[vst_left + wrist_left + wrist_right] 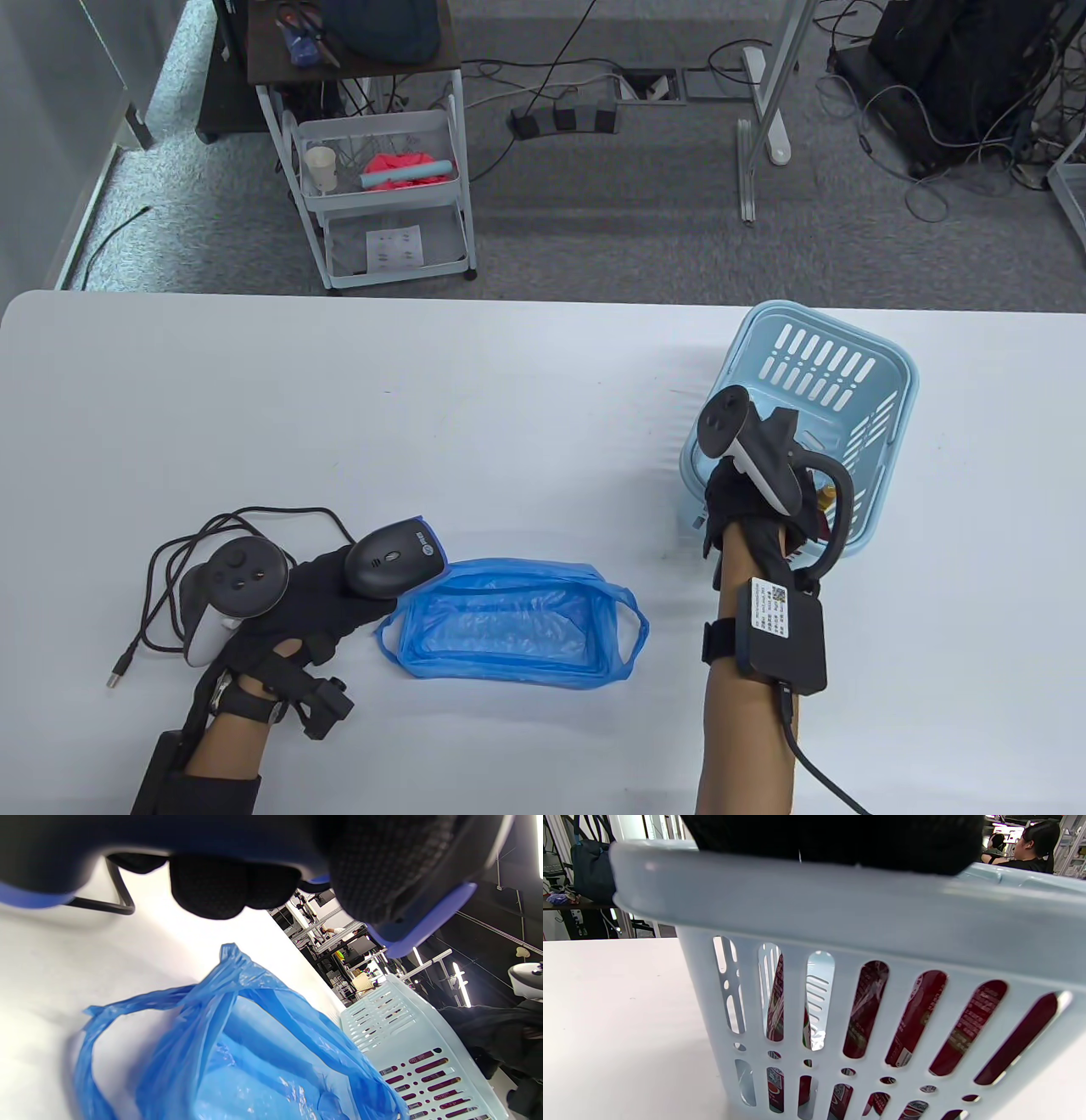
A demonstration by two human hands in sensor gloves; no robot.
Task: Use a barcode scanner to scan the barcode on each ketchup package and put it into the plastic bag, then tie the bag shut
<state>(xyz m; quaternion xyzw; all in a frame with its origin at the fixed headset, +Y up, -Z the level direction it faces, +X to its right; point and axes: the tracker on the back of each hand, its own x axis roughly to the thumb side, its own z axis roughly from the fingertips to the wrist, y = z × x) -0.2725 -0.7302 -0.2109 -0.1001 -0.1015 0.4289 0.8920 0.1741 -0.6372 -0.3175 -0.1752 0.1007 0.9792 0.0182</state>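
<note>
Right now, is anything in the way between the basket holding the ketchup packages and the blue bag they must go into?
Nothing visible. Bare table lies between the basket and the blue bag, whose mouth lies open. The left hand holds the scanner beside the bag's left edge, not across that path.

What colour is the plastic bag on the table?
The bag is translucent blue. It shows best in the table view.
</note>
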